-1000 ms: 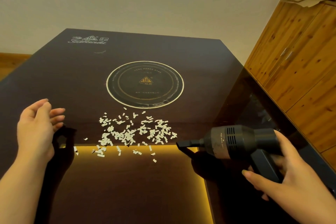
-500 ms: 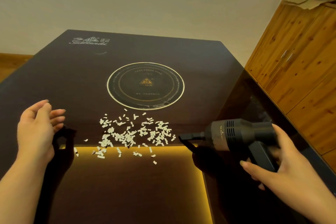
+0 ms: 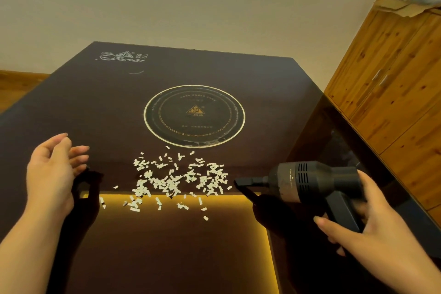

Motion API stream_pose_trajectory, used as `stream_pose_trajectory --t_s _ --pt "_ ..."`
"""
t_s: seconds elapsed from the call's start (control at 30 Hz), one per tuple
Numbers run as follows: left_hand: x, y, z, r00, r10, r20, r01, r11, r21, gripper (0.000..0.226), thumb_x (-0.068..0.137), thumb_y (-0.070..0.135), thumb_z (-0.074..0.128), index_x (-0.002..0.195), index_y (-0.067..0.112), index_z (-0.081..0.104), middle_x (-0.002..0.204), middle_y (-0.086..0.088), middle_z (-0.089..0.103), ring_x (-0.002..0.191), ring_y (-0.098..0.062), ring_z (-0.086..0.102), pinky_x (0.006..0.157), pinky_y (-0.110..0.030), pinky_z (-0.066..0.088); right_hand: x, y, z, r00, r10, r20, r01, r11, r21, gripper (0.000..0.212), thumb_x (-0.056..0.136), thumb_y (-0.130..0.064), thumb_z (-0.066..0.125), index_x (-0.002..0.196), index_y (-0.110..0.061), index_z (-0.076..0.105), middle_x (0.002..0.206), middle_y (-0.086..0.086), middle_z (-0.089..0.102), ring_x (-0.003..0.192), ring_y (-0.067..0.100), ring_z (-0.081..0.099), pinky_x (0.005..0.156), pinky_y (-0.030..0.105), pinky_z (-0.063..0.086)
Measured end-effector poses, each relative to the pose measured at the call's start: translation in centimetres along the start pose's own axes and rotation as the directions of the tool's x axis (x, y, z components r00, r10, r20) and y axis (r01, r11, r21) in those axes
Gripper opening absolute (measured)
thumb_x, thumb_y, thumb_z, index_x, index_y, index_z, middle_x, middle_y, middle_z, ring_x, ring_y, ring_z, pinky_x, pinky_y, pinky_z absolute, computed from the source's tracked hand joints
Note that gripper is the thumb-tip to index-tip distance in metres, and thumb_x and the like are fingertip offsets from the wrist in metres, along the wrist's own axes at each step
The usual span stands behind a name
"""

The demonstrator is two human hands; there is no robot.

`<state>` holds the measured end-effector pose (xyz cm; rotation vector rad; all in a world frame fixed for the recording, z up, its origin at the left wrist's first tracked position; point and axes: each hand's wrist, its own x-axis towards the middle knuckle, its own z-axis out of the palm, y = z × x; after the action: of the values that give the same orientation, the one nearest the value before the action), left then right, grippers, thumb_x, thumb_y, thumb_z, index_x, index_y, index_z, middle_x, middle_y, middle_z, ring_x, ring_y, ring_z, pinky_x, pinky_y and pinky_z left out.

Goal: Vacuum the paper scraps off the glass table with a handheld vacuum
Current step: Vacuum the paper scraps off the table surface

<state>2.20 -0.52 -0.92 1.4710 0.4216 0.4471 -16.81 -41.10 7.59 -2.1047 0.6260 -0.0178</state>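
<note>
Right hand [image 3: 372, 227] grips the vacuum [image 3: 315, 185] by its pistol handle, fingers curled round the grip and thumb lying along the near side, likely so the body stays level and the nozzle [image 3: 247, 181] points straight at the scraps [image 3: 179, 180]; nozzle tip sits low over the table [image 3: 214, 71], just beside the right edge of the pile, not yet in it, which reads as the start of a right-to-left pass. Can't tell from this view whether the motor is on. Left hand [image 3: 53, 172] hovers at the far left, palm turned inward, fingers loosely spread and holding nothing, well apart from the scraps; probably kept there as a fence so nothing gets blown off that side, or just parked out of the way. Scraps: many small white rectangular bits, some bent, in one loose cluster on the near half of the table just below the ring [image 3: 194, 116], dense in the middle, a few strays nearer the camera over the yellow glow [image 3: 262, 198] under the glass. Light and flat, so they should lift easily but could scatter if the nozzle comes in fast. Table is dark, glossy, reflects hands and vacuum. Judged progress: nothing picked up yet, whole pile remains
</note>
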Motion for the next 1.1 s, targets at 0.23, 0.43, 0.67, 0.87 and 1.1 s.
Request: stream_pose_trajectory --t_s 0.23,0.43,0.67,0.87,1.1 --pt "0.3 -0.2 0.0 1.000 0.005 0.003 -0.005 1.000 0.002 0.022 0.095 0.035 0.042 0.115 0.032 0.050 0.087 0.006 0.064 0.065 -0.001 0.059 0.061 -0.019 0.045 -0.5 0.4 0.3 1.000 -0.009 -0.010 0.009 1.000 0.025 0.102 0.064 -0.013 0.081 0.139 -0.045 0.020 0.111 -0.004 0.056 0.076 0.021 0.068 0.042 0.021 0.052" --pt "0.4 -0.2 0.1 1.000 -0.013 0.014 0.013 1.000 0.009 0.017 0.096 0.035 0.039 0.110 0.038 0.048 0.087 0.007 0.062 0.063 0.000 0.058 0.058 -0.014 0.046 -0.8 0.6 0.5 1.000 -0.023 -0.007 0.023 1.000 0.012 0.103 0.065 -0.015 0.081 0.140 -0.045 0.018 0.108 -0.003 0.061 0.074 0.018 0.069 0.043 0.020 0.052" --pt "0.5 -0.6 0.0 0.999 -0.020 0.033 0.019 0.999 0.029 0.017 0.100 0.035 0.034 0.111 0.040 0.046 0.091 0.008 0.060 0.068 0.000 0.056 0.060 -0.013 0.045 -1.1 0.6 0.6 0.999 -0.045 -0.014 0.044 0.999 -0.009 0.103 0.066 -0.017 0.081 0.140 -0.046 0.015 0.100 -0.006 0.062 0.066 0.014 0.070 0.044 0.019 0.052" --pt "0.7 -0.6 0.2 0.999 -0.032 0.011 0.032 0.999 0.032 0.020 0.099 0.037 0.035 0.116 0.039 0.044 0.091 0.009 0.061 0.070 -0.001 0.056 0.063 -0.016 0.045 -0.8 0.5 0.7 0.997 -0.074 -0.011 0.074 0.997 -0.019 0.098 0.067 -0.017 0.080 0.136 -0.047 0.019 0.097 -0.003 0.064 0.062 0.008 0.069 0.045 0.021 0.053" --pt "0.5 -0.2 0.3 0.999 -0.025 0.019 0.024 0.999 0.031 0.020 0.097 0.037 0.037 0.115 0.037 0.046 0.089 0.009 0.060 0.069 -0.002 0.055 0.064 -0.020 0.044 -0.4 0.4 0.8 0.994 -0.109 -0.023 0.108 0.994 -0.031 0.090 0.068 -0.020 0.079 0.124 -0.056 0.019 0.096 -0.002 0.065 0.063 0.010 0.070 0.047 0.023 0.054"
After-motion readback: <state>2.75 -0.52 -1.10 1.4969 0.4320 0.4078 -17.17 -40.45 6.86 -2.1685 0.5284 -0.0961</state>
